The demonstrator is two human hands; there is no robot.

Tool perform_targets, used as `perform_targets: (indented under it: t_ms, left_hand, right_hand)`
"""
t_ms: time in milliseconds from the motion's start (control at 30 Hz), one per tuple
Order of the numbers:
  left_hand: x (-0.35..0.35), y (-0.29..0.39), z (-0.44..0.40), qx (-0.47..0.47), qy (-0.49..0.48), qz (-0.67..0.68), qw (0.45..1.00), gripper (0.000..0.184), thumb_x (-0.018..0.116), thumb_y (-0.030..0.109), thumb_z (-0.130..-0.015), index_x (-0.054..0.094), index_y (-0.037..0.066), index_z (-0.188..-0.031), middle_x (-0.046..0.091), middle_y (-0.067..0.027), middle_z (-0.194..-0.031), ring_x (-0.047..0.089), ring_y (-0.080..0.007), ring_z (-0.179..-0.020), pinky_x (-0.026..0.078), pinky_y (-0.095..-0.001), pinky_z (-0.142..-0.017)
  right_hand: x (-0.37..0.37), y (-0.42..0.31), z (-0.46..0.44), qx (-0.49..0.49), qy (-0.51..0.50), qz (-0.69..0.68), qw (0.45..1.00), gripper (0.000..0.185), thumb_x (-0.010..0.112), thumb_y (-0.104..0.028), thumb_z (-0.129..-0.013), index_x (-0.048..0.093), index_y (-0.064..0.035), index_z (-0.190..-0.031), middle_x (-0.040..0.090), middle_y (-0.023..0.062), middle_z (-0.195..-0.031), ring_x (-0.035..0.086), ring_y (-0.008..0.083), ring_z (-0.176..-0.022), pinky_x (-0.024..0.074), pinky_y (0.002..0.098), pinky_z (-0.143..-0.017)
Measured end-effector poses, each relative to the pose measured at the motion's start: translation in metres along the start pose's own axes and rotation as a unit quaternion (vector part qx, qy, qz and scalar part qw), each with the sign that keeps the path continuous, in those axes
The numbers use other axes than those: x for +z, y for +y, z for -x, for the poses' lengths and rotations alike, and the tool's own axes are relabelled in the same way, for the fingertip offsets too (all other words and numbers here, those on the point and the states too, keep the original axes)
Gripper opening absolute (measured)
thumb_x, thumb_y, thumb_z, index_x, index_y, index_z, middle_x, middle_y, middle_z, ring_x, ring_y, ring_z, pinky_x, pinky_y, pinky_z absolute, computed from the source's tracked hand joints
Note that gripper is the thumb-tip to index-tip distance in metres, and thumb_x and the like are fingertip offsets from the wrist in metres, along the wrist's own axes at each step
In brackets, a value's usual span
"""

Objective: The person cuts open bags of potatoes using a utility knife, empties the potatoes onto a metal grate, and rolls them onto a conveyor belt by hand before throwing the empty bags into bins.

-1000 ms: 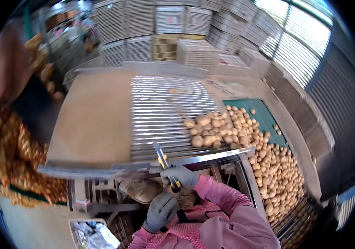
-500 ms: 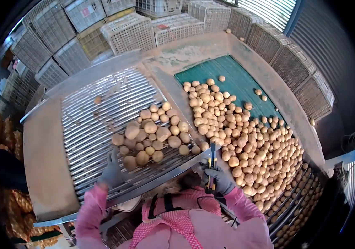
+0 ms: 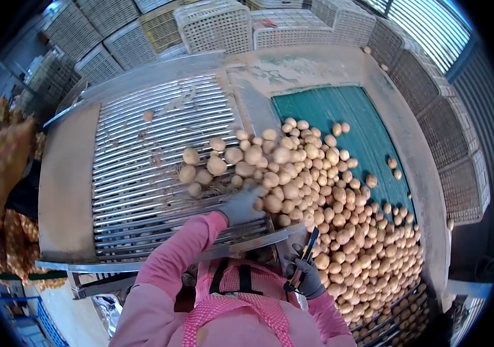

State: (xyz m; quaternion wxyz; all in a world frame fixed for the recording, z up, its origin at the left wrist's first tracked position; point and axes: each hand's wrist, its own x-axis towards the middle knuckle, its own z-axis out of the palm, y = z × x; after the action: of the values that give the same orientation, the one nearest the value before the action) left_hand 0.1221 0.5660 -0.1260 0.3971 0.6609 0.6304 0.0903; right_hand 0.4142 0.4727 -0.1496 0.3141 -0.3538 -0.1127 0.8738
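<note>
My left hand (image 3: 241, 207), in a grey glove, lies open on the metal roller bars (image 3: 160, 150), its outstretched fingers against several potatoes (image 3: 273, 202). These spread from the rollers to the big heap of potatoes (image 3: 351, 237) on the right. Close to my body, my right hand (image 3: 309, 279), also gloved, is closed around a yellow-and-black box cutter (image 3: 306, 254) pointing upward. Whether its blade is out I cannot make out. A few larger potatoes (image 3: 217, 166) sit farther in on the rollers.
A green belt (image 3: 328, 110) lies behind the heap. Plastic crates (image 3: 212, 26) are stacked along the back, with more crates (image 3: 461, 191) at the right. Filled mesh sacks (image 3: 18, 237) stand at the left, near a person's dark sleeve (image 3: 24, 188). The table's metal edge (image 3: 125, 266) runs before me.
My left hand has swept right across the rollers, pushing potatoes against the heap. My right hand still holds the box cutter, slightly lower. A mesh sack has risen at the left.
</note>
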Motion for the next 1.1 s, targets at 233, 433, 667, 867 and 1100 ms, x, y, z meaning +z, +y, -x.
perform_targets:
  t_ms: [233,433,667,867,1100]
  left_hand:
    - [-0.004,0.049,0.052,0.150,-0.034,0.007,0.988,0.046,0.061,0.028,-0.080,0.048,0.006,-0.120,0.056,-0.0148,-0.103,0.056,-0.0319,-0.089,0.046,-0.0379,-0.079]
    - [-0.030,-0.006,0.142,0.058,0.016,0.051,0.997,0.049,0.062,0.028,-0.081,0.048,0.005,-0.122,0.057,-0.0170,-0.112,0.057,-0.0325,-0.102,0.045,-0.0388,-0.087]
    - [-0.042,-0.061,0.223,-0.197,0.321,-0.099,0.921,0.041,0.063,0.021,-0.077,0.054,0.007,-0.115,0.061,-0.0172,-0.101,0.062,-0.0345,-0.086,0.051,-0.0411,-0.073]
    - [-0.043,-0.061,0.208,-0.191,0.345,-0.105,0.913,0.026,0.063,0.016,-0.076,0.061,0.009,-0.101,0.065,-0.0113,-0.084,0.064,-0.0312,-0.072,0.051,-0.0393,-0.062]
    - [-0.039,-0.079,0.197,-0.140,0.426,-0.172,0.877,0.016,0.065,0.004,-0.072,0.061,0.010,-0.085,0.065,-0.0096,-0.078,0.062,-0.0294,-0.066,0.048,-0.0374,-0.056]
  right_hand:
    - [0.012,-0.026,-0.025,-0.023,-0.072,-0.071,0.995,0.048,0.053,-0.020,-0.087,0.040,-0.0049,-0.131,0.061,0.0146,-0.099,0.060,0.0243,-0.072,0.0509,0.0409,-0.066]
    - [0.037,0.000,-0.044,0.152,-0.175,-0.033,0.972,0.048,0.055,-0.029,-0.087,0.047,0.0006,-0.124,0.063,0.0120,-0.091,0.061,0.0249,-0.078,0.0506,0.0364,-0.071]
    - [0.088,0.024,-0.079,0.236,-0.245,0.133,0.931,0.053,0.059,-0.012,-0.082,0.042,-0.0036,-0.131,0.063,0.0130,-0.106,0.061,0.0225,-0.082,0.0491,0.0355,-0.074]
    - [0.143,-0.022,-0.160,0.172,-0.234,0.190,0.938,0.044,0.056,-0.014,-0.088,0.044,-0.0022,-0.129,0.060,0.0057,-0.084,0.058,0.0130,-0.071,0.0467,0.0260,-0.062]
    - [0.240,-0.020,-0.325,-0.016,-0.213,0.255,0.943,0.056,0.061,-0.011,-0.083,0.038,-0.0030,-0.133,0.057,-0.0003,-0.085,0.050,0.0073,-0.065,0.0435,0.0224,-0.058]
